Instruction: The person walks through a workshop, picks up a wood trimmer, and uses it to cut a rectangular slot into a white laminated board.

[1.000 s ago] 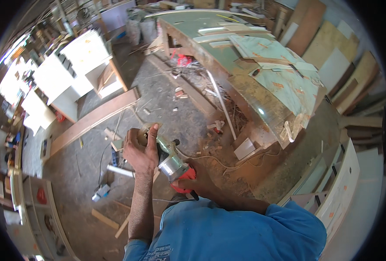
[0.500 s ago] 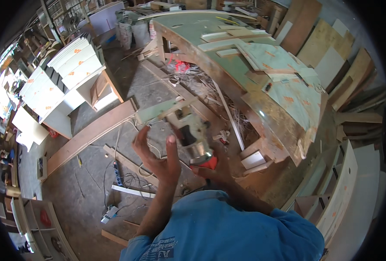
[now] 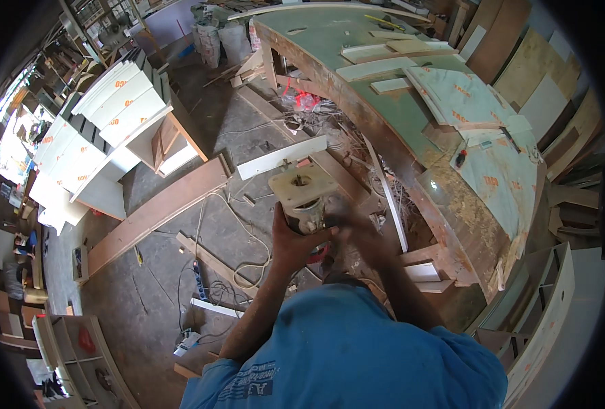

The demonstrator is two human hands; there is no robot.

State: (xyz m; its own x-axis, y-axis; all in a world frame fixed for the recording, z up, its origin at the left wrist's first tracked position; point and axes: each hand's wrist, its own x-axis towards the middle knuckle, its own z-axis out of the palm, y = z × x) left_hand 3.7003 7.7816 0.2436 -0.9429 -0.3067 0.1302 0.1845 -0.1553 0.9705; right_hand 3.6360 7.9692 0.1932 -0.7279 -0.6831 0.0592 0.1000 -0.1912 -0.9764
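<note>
A trim router [image 3: 311, 215] with a pale square base plate [image 3: 290, 195] is held before my chest, its plate facing up and a bit showing in the central hole. My left hand [image 3: 293, 241] is wrapped round the router's body below the plate, thumb across the front. Close by the router's right side is my right hand [image 3: 358, 233], its fingers smeared by motion, so its grip cannot be made out. Part of a red section shows under my hands. Just beyond the router, a white board strip [image 3: 282, 157] rests near the wooden planks.
A large green-topped workbench [image 3: 316, 51] with white panels and a screwdriver [image 3: 461, 157] stands on the right. White cabinets [image 3: 122, 116] stand at the left. Cables [image 3: 238, 238], a long brown plank [image 3: 159, 211] and a power strip [image 3: 198, 279] lie on the floor.
My left hand, open beside the router before, now grips its body. The router has turned so its base plate faces up. My right hand has shifted to its right side.
</note>
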